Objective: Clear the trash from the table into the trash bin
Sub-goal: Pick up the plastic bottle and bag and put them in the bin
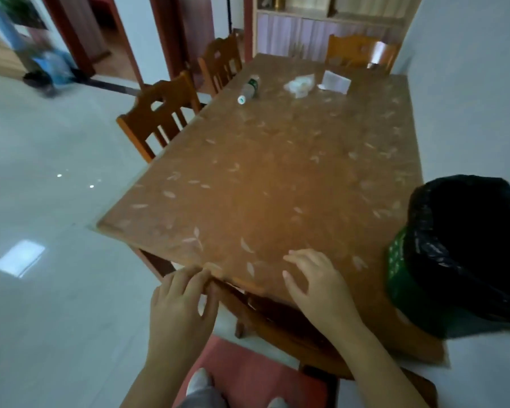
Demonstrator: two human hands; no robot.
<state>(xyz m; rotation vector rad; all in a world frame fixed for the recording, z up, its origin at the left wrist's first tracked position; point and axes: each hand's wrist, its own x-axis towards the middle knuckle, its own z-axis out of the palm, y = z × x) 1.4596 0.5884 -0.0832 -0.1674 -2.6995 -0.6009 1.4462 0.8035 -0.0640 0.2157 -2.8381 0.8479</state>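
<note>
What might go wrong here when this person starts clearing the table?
The bottle lies on its side near the table's left edge, so a nudge could roll it off. The trash bin sits on the near right corner and might tip if bumped. The plastic wrapper and paper lie at the far end, likely a stretch.

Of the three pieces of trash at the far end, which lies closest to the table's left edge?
The clear plastic bottle with the green label, lying on its side. The crumpled clear wrapper and white paper packet sit further right.
</note>
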